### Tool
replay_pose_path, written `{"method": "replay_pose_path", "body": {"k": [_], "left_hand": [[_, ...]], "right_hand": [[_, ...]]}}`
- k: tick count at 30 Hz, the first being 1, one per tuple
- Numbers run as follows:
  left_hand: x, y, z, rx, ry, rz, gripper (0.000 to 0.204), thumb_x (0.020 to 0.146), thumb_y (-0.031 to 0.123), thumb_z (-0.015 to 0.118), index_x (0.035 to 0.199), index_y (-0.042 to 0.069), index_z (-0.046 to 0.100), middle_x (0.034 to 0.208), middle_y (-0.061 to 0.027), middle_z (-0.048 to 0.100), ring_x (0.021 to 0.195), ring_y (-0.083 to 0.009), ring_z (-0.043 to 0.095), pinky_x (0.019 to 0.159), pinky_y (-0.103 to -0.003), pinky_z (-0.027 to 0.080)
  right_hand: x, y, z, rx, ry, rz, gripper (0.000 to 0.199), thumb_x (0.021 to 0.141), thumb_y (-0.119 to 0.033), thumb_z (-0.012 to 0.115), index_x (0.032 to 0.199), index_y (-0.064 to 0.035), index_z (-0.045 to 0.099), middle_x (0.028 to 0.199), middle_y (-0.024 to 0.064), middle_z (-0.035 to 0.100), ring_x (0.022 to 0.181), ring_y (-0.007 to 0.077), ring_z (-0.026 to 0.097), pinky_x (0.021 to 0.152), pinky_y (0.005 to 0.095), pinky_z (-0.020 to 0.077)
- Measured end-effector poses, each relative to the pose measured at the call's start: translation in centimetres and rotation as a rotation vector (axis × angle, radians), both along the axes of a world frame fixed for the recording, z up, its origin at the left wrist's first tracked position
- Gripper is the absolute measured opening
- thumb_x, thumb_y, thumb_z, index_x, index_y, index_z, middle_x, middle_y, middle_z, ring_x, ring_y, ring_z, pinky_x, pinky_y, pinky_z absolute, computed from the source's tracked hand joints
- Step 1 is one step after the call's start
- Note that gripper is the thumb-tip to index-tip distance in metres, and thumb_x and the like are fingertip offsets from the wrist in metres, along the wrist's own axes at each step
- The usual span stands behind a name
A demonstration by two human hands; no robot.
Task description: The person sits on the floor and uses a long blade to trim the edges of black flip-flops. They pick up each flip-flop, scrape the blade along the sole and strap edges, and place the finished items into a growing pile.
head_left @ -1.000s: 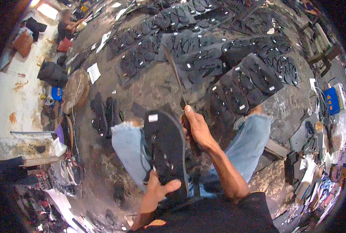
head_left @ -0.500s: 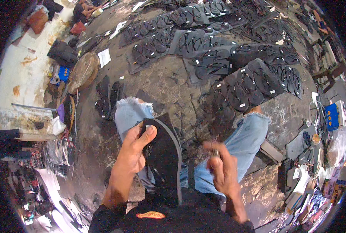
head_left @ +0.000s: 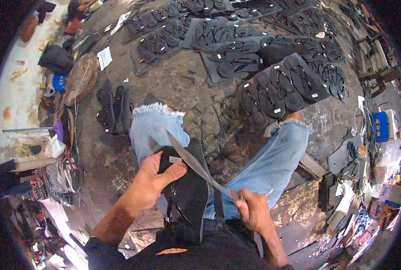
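My left hand (head_left: 153, 182) clamps a black sandal sole (head_left: 189, 189) on my lap at lower centre, my right hand (head_left: 254, 211) is closed round the handle of a long knife (head_left: 196, 164), blade laid across the sole's upper end. Looks mid-trim to me: this sole is unfinished, while rows of finished black sandals (head_left: 277, 90) lie on the floor across the upper frame. No containers I can read; a blue box (head_left: 382, 126) at right edge, contents not visible.

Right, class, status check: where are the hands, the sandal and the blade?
Left hand grips black sandal on lap. Right hand holds long knife, blade laid across the sandal. Nothing in the way.
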State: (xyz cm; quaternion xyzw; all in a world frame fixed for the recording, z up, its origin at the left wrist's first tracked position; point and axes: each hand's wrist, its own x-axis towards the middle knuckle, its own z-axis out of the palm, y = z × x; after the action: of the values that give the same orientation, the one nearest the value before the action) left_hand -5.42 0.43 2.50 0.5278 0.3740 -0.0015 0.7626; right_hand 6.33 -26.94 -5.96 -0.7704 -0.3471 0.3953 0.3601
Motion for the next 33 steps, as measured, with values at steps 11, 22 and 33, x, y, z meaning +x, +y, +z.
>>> {"method": "replay_pose_path", "body": {"k": [11,22,33], "left_hand": [[2.0,2.6,0.1,0.06,0.117,-0.162,0.033,0.098,0.028,0.073,0.117,0.002,0.064,0.101,-0.0004,0.069,0.093,-0.0071,0.061,0.082,-0.027,0.052],[3.4,-0.9,0.7,-0.069,-0.534,0.644,0.05,0.09,0.002,0.076,0.135,0.008,0.057,0.122,-0.0069,0.068,0.11,-0.0228,0.069,0.091,-0.04,0.062],[4.1,-6.2,-2.8,-0.454,-0.456,0.642,0.025,0.098,0.012,0.069,0.123,0.011,0.064,0.119,-0.0081,0.071,0.109,-0.0251,0.071,0.09,-0.046,0.065]], "right_hand": [[9.6,15.7,4.9,0.088,-0.107,0.338,0.046,0.106,-0.046,0.047,0.099,-0.003,0.064,0.077,0.0284,0.066,0.076,0.0527,0.064,0.069,0.0611,0.0494],[8.2,10.6,-1.9,0.457,0.206,-0.479,0.045,0.11,-0.041,0.042,0.114,-0.0012,0.063,0.065,-0.0005,0.052,0.052,0.0092,0.047,0.049,0.0267,0.0389],[-1.3,-4.9,0.5,0.112,-0.036,-0.238,0.031,0.098,-0.035,0.064,0.112,-0.007,0.064,0.082,0.0217,0.068,0.071,0.0453,0.066,0.062,0.0497,0.0505]]}}
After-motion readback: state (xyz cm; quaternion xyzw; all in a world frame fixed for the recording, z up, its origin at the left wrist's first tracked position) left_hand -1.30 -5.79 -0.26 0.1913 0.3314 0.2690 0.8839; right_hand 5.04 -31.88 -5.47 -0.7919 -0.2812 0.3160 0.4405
